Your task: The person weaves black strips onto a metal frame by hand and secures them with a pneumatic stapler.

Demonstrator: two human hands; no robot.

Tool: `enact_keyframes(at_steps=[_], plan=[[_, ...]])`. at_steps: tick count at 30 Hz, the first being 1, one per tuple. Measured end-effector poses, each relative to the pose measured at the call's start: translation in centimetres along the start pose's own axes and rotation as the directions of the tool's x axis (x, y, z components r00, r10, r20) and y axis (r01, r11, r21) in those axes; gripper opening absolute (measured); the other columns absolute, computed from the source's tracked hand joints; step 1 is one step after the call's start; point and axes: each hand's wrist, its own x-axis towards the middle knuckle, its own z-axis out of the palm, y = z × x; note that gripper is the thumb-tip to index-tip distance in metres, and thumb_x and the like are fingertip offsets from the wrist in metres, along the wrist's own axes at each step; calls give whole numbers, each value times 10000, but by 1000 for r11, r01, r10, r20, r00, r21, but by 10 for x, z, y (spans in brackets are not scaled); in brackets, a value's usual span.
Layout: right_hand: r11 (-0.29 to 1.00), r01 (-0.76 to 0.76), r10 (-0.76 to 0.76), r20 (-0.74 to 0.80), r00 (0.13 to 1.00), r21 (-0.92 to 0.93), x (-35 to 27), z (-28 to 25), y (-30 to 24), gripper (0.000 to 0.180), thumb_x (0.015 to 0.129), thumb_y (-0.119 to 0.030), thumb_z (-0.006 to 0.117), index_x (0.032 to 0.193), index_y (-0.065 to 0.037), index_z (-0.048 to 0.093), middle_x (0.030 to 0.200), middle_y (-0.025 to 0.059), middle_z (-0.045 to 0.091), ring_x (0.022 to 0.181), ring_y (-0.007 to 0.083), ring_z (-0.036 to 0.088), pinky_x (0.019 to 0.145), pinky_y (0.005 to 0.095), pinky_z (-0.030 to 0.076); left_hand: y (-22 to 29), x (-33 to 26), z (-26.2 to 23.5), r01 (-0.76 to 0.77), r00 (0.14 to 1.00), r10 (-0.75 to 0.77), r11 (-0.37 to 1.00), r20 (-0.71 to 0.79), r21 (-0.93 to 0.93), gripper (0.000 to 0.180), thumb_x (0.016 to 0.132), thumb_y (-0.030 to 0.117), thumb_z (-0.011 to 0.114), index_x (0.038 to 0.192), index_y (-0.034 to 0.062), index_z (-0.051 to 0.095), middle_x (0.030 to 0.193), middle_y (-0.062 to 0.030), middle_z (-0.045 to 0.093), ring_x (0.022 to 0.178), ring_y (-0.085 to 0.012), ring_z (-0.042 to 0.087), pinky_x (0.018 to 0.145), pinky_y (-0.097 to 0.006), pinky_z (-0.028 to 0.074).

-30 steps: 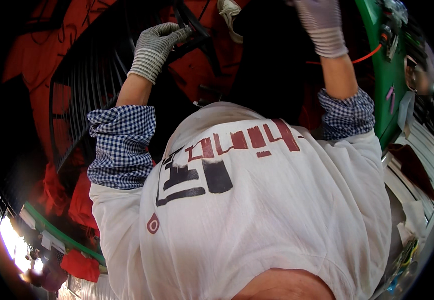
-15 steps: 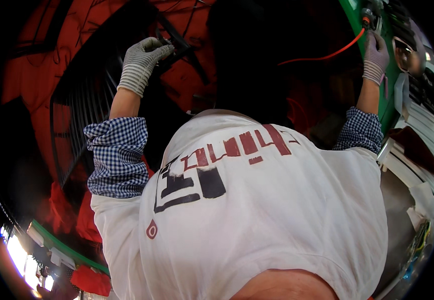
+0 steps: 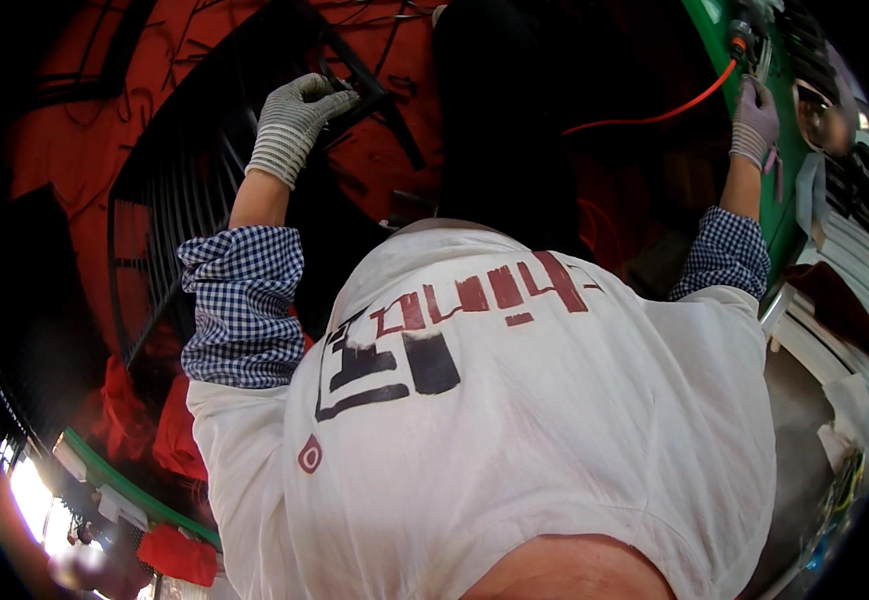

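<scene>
Black slatted frame (image 3: 194, 165) seen at left, over red surface (image 3: 54, 190); corner touched by left hand (image 3: 294, 125), fingers curled, clamp untellable. By green table (image 3: 792, 185), right hand's (image 3: 754, 118) fingers bunched, grip untellable. No tool seen at frame; completion cannot be judged.

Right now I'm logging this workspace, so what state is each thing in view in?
Black frame: barred, mostly in shadow.
Left hand: gloved, fingers bent at the black frame; grip unclear.
Right hand: gloved, fingers together at the green panel; hold unclear.
Orange cord: curved, not straight.
Checked sleeves: pushed up.
Red cloth, bottom left: bunched up.
</scene>
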Motion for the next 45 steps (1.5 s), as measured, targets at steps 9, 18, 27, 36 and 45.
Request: enact_keyframes(at_steps=[9, 18, 27, 36, 45], plan=[[999, -47, 47, -23, 999, 18, 20, 12, 26, 282, 912, -284, 731, 1091, -71, 774, 923, 38, 753, 742, 114, 684, 697, 257, 534, -3, 2, 0, 43, 999, -43, 999, 30, 15, 136, 866, 189, 781, 902, 62, 748, 896, -9, 726, 778, -79, 628, 698, -255, 507], [992, -121, 121, 6, 993, 46, 23, 14, 40, 259, 922, -257, 716, 1089, -67, 773, 944, 29, 753, 751, 116, 684, 681, 260, 536, 4, -1, 2, 59, 998, -59, 996, -7, 74, 159, 866, 229, 789, 911, 80, 752, 809, 5, 696, 697, -89, 592, 666, -274, 506], [977, -210, 212, -50, 976, 36, 28, 23, 60, 257, 916, -234, 719, 1077, -40, 769, 931, 43, 750, 732, 123, 684, 663, 261, 541, 0, 0, 3, 43, 999, -42, 997, -14, 66, 159, 865, 230, 791, 908, 83, 752, 804, 5, 696, 705, -85, 597, 673, -272, 508], [942, -100, 76, 85, 993, 321, -45, 53, -42, 215, 952, -132, 680, 1137, -35, 730, 942, 74, 746, 757, 114, 677, 669, 237, 547, -4, 2, 3, 26, 1000, -26, 995, -5, 93, 217, 856, 269, 799, 977, 93, 765, 795, -37, 720, 708, -116, 646, 695, -304, 545], [764, 412, -541, 146, 828, 495, -176, 87, -234, 93, 919, 39, 647, 985, -9, 693, 832, 63, 663, 659, 102, 609, 586, 242, 465, -4, 3, 3, 13, 1000, -13, 1000, 5, 29, 223, 843, 266, 815, 974, 93, 764, 794, -15, 715, 688, -94, 623, 664, -270, 530]])
